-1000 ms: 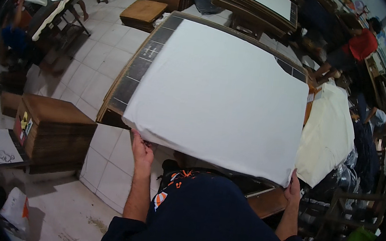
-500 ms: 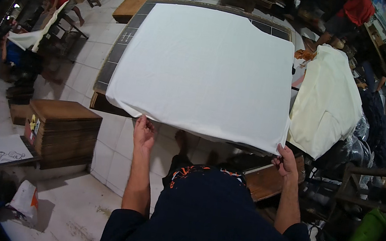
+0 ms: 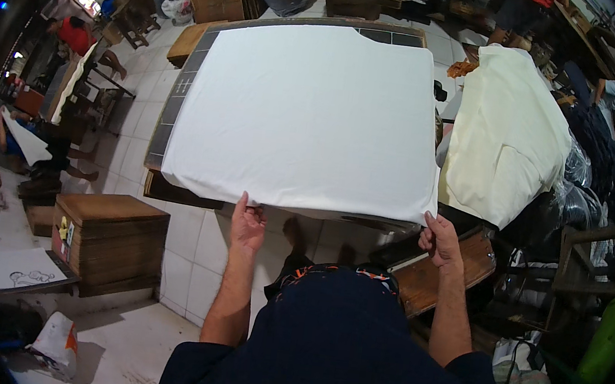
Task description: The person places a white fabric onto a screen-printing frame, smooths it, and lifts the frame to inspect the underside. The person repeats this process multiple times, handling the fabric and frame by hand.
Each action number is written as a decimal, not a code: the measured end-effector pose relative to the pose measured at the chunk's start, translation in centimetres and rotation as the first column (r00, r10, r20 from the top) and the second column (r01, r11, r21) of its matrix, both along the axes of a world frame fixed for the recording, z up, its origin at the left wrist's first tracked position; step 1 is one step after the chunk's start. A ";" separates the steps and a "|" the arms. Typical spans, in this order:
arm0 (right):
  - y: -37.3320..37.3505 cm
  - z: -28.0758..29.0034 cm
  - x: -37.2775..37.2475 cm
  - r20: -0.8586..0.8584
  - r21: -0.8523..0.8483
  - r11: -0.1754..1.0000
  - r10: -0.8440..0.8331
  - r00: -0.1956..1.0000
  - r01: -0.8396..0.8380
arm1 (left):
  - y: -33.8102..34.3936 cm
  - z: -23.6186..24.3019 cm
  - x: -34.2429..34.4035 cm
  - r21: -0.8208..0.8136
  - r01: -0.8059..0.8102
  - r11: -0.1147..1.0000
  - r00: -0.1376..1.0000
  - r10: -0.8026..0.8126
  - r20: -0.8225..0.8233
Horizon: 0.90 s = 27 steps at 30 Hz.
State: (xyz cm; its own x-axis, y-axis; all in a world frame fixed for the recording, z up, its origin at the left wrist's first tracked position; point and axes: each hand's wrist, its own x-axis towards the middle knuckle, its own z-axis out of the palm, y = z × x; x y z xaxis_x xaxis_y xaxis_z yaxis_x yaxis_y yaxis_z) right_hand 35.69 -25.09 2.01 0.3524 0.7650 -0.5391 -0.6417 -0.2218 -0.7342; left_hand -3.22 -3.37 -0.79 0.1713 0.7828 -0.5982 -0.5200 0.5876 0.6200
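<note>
A white cloth panel (image 3: 308,116) lies spread over a dark board with pale grid lines (image 3: 173,108). A curved cut shows in its far edge, toward the right. At the near edge, left of its middle, my left hand (image 3: 248,225) is closed with the fingertips pinching the cloth's border. My right hand (image 3: 441,241) pinches the near right corner between thumb and fingers. The panel looks mostly smooth, with slight folds along the near edge. Both forearms reach up from the lower edge of the view.
Right of the board lies a heap of cream cloth (image 3: 507,139). A stack of brown boards (image 3: 108,245) stands at the left, near a white sheet with a line drawing (image 3: 14,270). A wooden bench (image 3: 450,273) sits below my right hand. Other people work at far left and far right.
My left hand has slid right along the cloth's near edge, while my right hand stays at the corner. The whole view has shifted a little.
</note>
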 end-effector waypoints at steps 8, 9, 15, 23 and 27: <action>-0.7 -0.1 -0.6 0.014 0.028 0.999 0.034 0.999 -0.035 | -3.7 0.4 2.7 -0.005 0.197 0.980 0.978 -0.196 0.068; -0.7 -0.1 -0.6 0.022 0.025 0.999 0.033 0.999 -0.033 | -4.1 0.4 3.1 -0.020 0.210 0.978 0.976 -0.208 0.064; -0.8 -0.1 0.4 0.072 -0.019 0.999 0.041 0.997 -0.039 | -5.2 -0.4 3.7 0.035 0.309 0.951 0.951 -0.308 -0.016; -0.8 -1.9 0.9 0.209 -0.103 0.993 0.069 0.975 -0.048 | -5.1 -2.3 2.4 0.064 0.327 0.943 0.940 -0.317 -0.127; -0.4 -2.3 0.9 0.274 -0.074 0.996 0.063 0.960 -0.045 | -1.9 -3.4 -0.4 0.096 -0.046 0.994 0.999 0.046 -0.002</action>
